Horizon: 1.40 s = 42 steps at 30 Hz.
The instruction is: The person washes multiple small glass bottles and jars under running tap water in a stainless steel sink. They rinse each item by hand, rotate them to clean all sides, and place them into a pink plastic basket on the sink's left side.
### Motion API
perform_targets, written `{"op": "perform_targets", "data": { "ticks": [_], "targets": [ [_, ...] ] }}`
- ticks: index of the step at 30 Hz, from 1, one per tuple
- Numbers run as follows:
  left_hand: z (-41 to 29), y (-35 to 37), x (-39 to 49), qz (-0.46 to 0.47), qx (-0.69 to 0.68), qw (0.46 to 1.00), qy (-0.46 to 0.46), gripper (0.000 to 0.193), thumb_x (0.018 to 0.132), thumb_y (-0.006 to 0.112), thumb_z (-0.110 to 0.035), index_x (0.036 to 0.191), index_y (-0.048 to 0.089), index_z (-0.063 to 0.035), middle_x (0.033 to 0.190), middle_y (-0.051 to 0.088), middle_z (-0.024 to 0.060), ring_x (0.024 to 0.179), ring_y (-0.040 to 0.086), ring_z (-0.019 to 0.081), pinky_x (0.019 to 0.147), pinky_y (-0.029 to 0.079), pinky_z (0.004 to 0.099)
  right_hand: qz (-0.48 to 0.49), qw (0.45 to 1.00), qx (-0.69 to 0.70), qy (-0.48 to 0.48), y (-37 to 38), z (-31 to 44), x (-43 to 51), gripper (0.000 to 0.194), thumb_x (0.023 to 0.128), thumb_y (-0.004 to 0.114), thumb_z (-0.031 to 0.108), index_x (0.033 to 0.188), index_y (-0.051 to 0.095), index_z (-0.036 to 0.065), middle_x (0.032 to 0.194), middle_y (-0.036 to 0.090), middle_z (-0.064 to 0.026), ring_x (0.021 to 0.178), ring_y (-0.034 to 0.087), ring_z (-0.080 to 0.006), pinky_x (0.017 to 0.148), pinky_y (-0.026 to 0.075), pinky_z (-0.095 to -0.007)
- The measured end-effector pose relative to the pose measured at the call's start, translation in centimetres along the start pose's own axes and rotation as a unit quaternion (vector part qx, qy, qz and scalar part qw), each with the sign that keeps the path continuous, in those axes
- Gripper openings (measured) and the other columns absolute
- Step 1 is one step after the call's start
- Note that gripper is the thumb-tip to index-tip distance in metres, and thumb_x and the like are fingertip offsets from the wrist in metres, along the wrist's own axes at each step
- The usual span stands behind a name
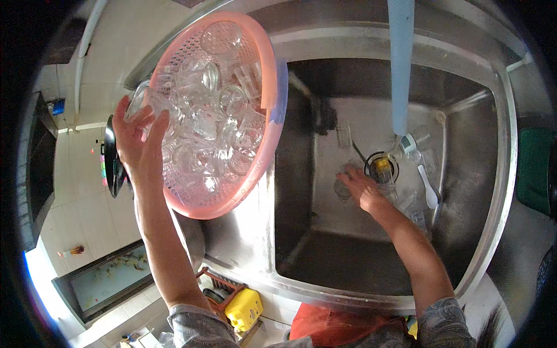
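My left hand [141,135] is at the left side of a pink plastic colander basket [213,211], its fingers around a clear drinking glass [140,96]. Several more clear glasses [200,124] are heaped in the basket. Down in the stainless steel sink basin [348,217], my right hand [360,188] reaches to a clear glass [341,190] near the bottom. Its fingers are over or against that glass; the grip is partly hidden. Right of this hand, several clear glasses [411,202] lie beside a white plastic spoon [428,187].
A light-blue hose [401,65] hangs into the basin, its lower end near the glasses. Something yellow [383,164] sits at the round drain. Below the sink's left front are a yellow jug [244,309] and a brown rack [219,280]. The sink's rim [504,182] surrounds the basin.
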<state>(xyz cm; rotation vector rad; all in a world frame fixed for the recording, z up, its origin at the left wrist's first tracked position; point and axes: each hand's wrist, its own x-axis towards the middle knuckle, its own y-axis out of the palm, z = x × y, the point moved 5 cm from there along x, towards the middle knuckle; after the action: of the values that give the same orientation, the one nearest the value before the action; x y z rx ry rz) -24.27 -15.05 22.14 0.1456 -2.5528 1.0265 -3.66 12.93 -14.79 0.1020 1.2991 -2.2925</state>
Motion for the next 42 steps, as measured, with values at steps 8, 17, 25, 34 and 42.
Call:
{"op": "perform_targets", "data": {
  "ticks": [8,17,25,34,42],
  "targets": [
    [-5.1,0.7,-1.9,-0.12,0.206,0.97,0.042,0.077,0.086,0.072,-0.027,0.147,0.03,-0.0057,0.146,0.038,0.022,0.136,0.037,0.0309,0.11,0.028,0.0465,-0.084,0.893,0.428,0.108,-1.3,-3.0,-2.0,0.054,0.077,0.074,0.01,0.124,0.046,0.01,0.109,0.057,-0.01,0.108,0.057,-0.0275,0.094,0.048,-0.0449],
    [-15.8,17.9,-19.0,0.382,-0.022,0.891,0.245,0.045,0.081,0.068,-0.004,0.125,0.057,-0.0045,0.119,0.059,0.0146,0.09,0.065,0.0262,0.073,0.054,0.0359,-0.112,0.487,0.845,0.191,-9.3,-6.5,-2.3,0.047,0.09,0.065,0.034,0.129,0.049,0.013,0.103,0.058,-0.0036,0.093,0.061,-0.0204,0.069,0.059,-0.0394],
    [-8.0,30.0,-19.1,0.479,-0.209,0.853,0.001,0.038,0.088,0.065,-0.012,0.124,0.055,-0.0055,0.117,0.058,0.0164,0.083,0.066,0.0257,0.07,0.054,0.0337,-0.077,0.675,0.733,0.029,-12.8,-6.5,-4.9,0.048,0.092,0.059,0.049,0.122,0.057,0.01,0.104,0.066,-0.0034,0.089,0.065,-0.0133,0.064,0.054,-0.0275],
    [-10.0,32.6,-20.4,0.37,0.0,0.911,0.181,0.028,0.091,0.059,-0.017,0.118,0.059,-0.0092,0.095,0.069,0.0098,0.077,0.069,0.0285,0.062,0.056,0.0353,-0.267,0.405,0.842,0.236,-9.6,-9.8,-4.4,0.017,0.089,0.066,0.026,0.098,0.065,0.012,0.1,0.067,-0.0012,0.091,0.062,-0.0149,0.074,0.049,-0.0294],
    [-9.6,34.9,-25.0,0.387,-0.569,0.598,-0.411,0.049,0.093,0.051,-0.008,0.14,0.042,-0.0046,0.115,0.061,0.0095,0.063,0.065,0.0206,0.055,0.054,0.0293,-0.436,0.729,0.519,0.097,-15.6,-8.4,-4.6,0.021,0.094,0.06,0.026,0.093,0.062,0.005,0.083,0.061,-0.0003,0.079,0.053,-0.008,0.067,0.044,-0.0266]
  ]
}}
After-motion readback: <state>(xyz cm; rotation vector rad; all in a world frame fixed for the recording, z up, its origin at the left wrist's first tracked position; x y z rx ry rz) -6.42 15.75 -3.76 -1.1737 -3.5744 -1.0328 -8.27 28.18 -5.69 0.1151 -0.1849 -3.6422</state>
